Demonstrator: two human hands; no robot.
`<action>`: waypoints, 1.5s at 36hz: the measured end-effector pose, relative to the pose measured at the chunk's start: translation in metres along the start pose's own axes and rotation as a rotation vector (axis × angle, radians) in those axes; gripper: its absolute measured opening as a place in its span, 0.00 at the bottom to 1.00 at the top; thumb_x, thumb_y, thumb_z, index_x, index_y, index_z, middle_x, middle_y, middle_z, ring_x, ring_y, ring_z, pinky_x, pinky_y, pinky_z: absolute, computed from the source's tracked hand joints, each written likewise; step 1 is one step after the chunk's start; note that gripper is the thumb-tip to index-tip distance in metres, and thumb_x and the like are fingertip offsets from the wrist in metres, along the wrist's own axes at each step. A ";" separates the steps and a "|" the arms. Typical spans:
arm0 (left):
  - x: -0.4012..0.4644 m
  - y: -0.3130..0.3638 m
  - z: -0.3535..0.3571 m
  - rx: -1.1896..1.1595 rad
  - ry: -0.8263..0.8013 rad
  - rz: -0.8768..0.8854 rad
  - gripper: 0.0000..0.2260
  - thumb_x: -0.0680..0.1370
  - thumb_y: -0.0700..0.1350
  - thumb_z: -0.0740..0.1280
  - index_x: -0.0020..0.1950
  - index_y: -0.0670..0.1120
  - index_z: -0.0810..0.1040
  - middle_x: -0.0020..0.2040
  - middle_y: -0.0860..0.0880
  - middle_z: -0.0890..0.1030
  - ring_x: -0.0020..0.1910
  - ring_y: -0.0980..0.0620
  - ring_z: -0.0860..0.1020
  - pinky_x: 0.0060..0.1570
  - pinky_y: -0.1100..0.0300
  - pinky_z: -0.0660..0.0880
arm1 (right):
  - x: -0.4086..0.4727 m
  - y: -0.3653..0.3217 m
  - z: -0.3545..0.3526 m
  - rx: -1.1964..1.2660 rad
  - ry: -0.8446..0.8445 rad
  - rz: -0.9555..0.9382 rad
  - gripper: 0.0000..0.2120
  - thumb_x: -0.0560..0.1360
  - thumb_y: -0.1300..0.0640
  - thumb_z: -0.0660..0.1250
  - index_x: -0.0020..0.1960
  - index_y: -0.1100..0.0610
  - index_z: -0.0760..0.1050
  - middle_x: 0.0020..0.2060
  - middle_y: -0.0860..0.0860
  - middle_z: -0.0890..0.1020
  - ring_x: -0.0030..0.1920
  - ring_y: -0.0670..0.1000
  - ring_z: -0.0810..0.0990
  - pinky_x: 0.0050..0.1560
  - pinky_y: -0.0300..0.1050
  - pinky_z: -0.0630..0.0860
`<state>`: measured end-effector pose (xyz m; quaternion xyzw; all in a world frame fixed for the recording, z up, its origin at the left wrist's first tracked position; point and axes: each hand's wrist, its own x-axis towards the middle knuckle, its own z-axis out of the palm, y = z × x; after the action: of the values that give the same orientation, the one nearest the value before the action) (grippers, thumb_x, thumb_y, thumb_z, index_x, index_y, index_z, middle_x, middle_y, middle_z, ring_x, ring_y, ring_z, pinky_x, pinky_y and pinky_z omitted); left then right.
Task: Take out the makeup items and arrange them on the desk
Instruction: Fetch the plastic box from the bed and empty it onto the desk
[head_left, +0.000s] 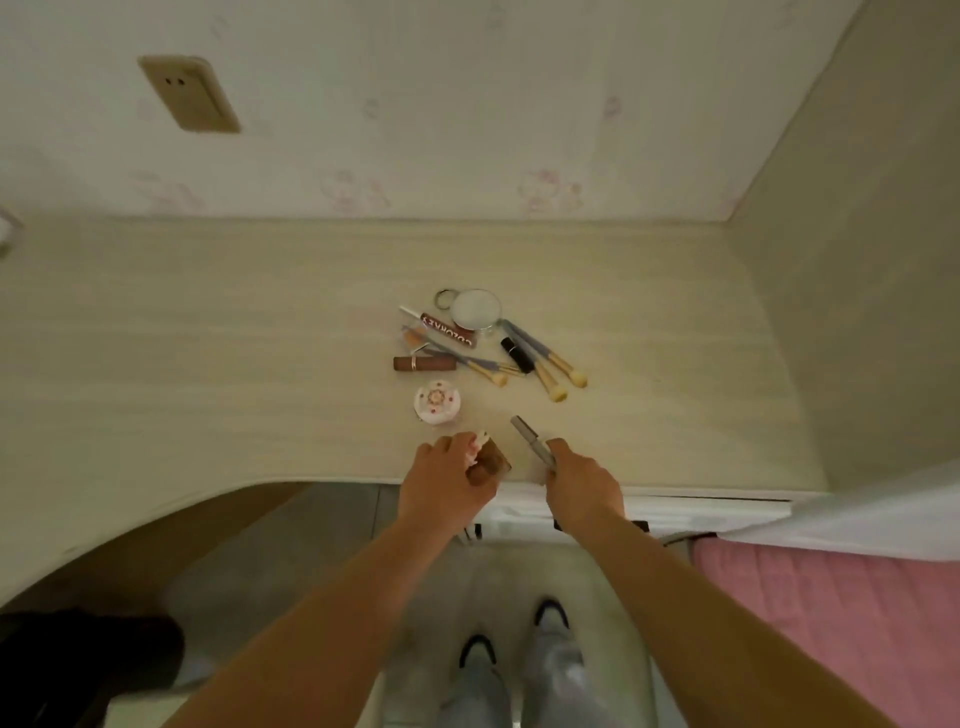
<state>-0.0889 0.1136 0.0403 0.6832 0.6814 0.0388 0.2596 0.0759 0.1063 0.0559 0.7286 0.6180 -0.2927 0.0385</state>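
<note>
The desk (260, 364) is the biggest thing here, pale and smooth, so little round things could roll on it. Every place below is told from the round mirror (475, 307) that lies near the middle of the desk.

Just right of the mirror and a bit nearer the person lie the brushes (545, 364), with thin blue handles and soft tips. They look light — best picked up by the handle, not the fluffy end. A small black tube (517, 355) lies among them. Left of the mirror lies a dark red lip gloss (448, 329), touching its rim, and nearer the person a brown lipstick (424, 364). Both look hard, slick and round, so a pinch in the middle seems safest.

Nearer still sits a small white jar (438, 404) with a flowery lid — it may be breakable, so lift it by its sides.

Closest to the desk edge, the left hand (447, 480) has its fingers curled round a small brown compact (488, 460). The right hand (582, 480) grips a thin grey pen-like stick (532, 441) by its near end, tip pointing back toward the mirror. It looks stiff and light.
</note>
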 end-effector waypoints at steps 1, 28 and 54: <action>0.005 -0.002 0.001 0.012 0.018 0.009 0.24 0.75 0.55 0.62 0.70 0.51 0.64 0.64 0.50 0.71 0.58 0.48 0.68 0.52 0.56 0.71 | 0.008 -0.003 0.001 -0.010 -0.008 -0.013 0.16 0.80 0.58 0.54 0.67 0.52 0.62 0.50 0.55 0.78 0.42 0.56 0.75 0.41 0.46 0.72; 0.093 -0.049 -0.004 0.376 0.267 0.321 0.28 0.72 0.64 0.58 0.66 0.49 0.70 0.59 0.48 0.76 0.52 0.46 0.74 0.41 0.53 0.75 | 0.137 -0.049 0.001 -0.395 0.222 -0.314 0.23 0.74 0.45 0.65 0.65 0.55 0.71 0.54 0.59 0.77 0.47 0.59 0.77 0.38 0.50 0.75; 0.086 -0.035 -0.010 0.426 0.142 0.228 0.41 0.69 0.67 0.56 0.76 0.46 0.57 0.75 0.46 0.60 0.73 0.46 0.53 0.73 0.45 0.45 | 0.112 -0.040 -0.006 -0.145 0.275 -0.329 0.24 0.80 0.53 0.53 0.75 0.53 0.55 0.73 0.53 0.61 0.72 0.56 0.59 0.73 0.52 0.56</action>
<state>-0.1189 0.1967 0.0089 0.7905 0.6093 -0.0286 0.0550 0.0482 0.2165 0.0197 0.6463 0.7474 -0.1479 -0.0421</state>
